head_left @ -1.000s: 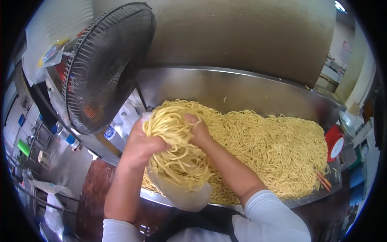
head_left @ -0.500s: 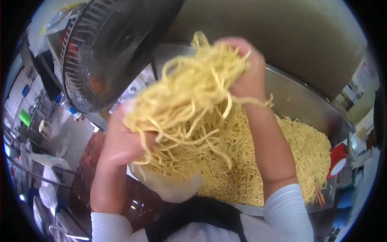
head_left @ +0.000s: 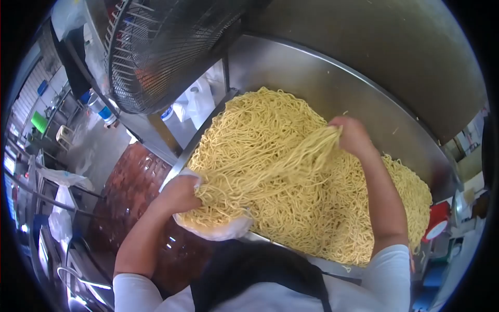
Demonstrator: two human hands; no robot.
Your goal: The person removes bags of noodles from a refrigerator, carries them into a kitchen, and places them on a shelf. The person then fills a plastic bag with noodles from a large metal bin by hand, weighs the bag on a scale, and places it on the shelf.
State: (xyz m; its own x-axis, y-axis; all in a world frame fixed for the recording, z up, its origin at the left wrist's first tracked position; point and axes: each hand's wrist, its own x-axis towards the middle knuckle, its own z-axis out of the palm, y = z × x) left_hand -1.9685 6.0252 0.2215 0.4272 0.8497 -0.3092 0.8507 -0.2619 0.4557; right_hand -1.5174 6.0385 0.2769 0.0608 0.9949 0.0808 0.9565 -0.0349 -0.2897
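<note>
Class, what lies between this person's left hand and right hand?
In the head view, a bundle of noodles runs from the right hand towards the left hand, over the noodle heap.

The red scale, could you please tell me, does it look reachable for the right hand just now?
Probably not at once: the right hand grips a bunch of noodles and would likely have to let go first. Otherwise, the way over the pile to the red scale looks free.

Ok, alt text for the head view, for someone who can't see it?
The right hand grips a bundle of noodles stretched over a metal trough heaped with more. The left hand holds a plastic bag of noodles at the trough's near edge. A fan stands at upper left.
</note>
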